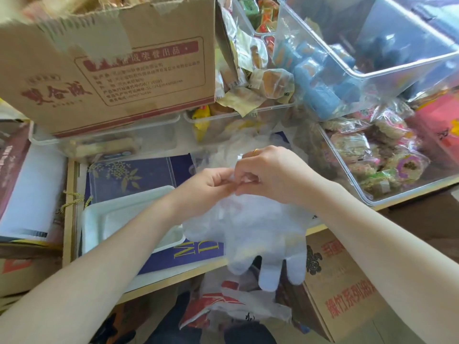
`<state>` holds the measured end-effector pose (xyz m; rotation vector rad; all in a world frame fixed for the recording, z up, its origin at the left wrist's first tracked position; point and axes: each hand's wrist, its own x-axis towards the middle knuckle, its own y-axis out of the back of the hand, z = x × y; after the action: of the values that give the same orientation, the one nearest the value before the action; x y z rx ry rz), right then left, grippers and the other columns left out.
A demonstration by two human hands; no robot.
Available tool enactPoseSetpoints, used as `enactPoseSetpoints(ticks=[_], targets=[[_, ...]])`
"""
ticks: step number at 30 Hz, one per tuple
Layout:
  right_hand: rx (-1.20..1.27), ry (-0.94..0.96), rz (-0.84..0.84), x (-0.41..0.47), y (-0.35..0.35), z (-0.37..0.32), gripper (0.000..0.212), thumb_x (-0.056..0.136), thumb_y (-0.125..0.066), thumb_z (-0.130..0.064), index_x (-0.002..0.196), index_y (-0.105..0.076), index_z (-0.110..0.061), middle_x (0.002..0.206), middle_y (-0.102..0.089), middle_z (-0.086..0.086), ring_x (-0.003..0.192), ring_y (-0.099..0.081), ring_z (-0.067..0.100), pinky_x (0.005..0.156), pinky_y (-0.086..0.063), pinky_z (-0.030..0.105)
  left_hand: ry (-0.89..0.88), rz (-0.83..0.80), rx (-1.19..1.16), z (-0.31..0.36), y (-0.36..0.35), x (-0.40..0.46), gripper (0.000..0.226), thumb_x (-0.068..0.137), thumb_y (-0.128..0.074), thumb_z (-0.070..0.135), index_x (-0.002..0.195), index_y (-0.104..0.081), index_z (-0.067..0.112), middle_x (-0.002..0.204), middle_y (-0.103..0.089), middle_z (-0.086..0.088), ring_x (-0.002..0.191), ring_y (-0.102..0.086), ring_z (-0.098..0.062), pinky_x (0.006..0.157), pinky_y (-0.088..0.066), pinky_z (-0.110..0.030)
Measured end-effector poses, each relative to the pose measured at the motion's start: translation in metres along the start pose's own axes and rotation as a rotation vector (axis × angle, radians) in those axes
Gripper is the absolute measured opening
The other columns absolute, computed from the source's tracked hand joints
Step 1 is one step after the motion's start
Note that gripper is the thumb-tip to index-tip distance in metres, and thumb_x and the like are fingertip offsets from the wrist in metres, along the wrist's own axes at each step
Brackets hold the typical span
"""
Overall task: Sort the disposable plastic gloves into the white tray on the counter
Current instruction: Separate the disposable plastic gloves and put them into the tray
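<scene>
Clear thin plastic glove (260,234) dangles fingers-down, pinched at its cuff by left hand (211,184) and right hand (270,175). Shallow white rectangular tray (99,219) sits just beside it.

Bare forearms; a gold ring (255,152) on the right hand (270,175); trousers probably dark.

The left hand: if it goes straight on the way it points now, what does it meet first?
The left hand points toward the right hand, so it likely meets those fingers first; both already pinch the plastic glove there.
</scene>
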<state>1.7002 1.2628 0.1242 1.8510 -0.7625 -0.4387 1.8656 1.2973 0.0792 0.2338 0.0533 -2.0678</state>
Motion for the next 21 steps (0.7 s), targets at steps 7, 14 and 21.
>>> enactPoseSetpoints(ticks=[7, 14, 21], targets=[[-0.024, -0.083, 0.007, 0.001, -0.002, -0.001, 0.032, 0.075, -0.074, -0.039, 0.091, -0.063, -0.014, 0.064, -0.038, -0.015, 0.066, -0.041, 0.019, 0.057, -0.032, 0.028, 0.047, 0.03, -0.15, -0.001, -0.006, 0.004, 0.025, 0.094, -0.045, 0.004, 0.1, -0.062, 0.021, 0.084, -0.07, 0.023, 0.088, -0.059, 0.012, 0.078, -0.039, -0.003], [0.021, -0.114, 0.142, 0.003, -0.014, 0.003, 0.059, 0.068, -0.069, -0.053, 0.109, -0.053, -0.012, 0.089, -0.052, -0.001, 0.081, -0.048, 0.021, 0.066, -0.036, 0.031, -0.009, 0.01, -0.006, -0.003, -0.007, -0.001, 0.033, 0.076, -0.067, 0.02, 0.101, -0.06, 0.0, 0.101, -0.069, -0.009, 0.096, -0.06, -0.015, 0.086, -0.047, -0.026], [0.274, -0.352, -0.036, -0.002, -0.005, 0.021, 0.045, 0.068, -0.074, -0.047, 0.098, -0.062, -0.015, 0.079, -0.054, -0.005, 0.071, -0.05, 0.01, 0.065, -0.039, 0.023, -0.003, 0.047, 0.024, -0.007, 0.002, -0.008, 0.031, 0.087, -0.054, 0.013, 0.114, -0.056, -0.002, 0.107, -0.064, -0.022, 0.095, -0.058, -0.022, 0.094, -0.045, -0.043]])
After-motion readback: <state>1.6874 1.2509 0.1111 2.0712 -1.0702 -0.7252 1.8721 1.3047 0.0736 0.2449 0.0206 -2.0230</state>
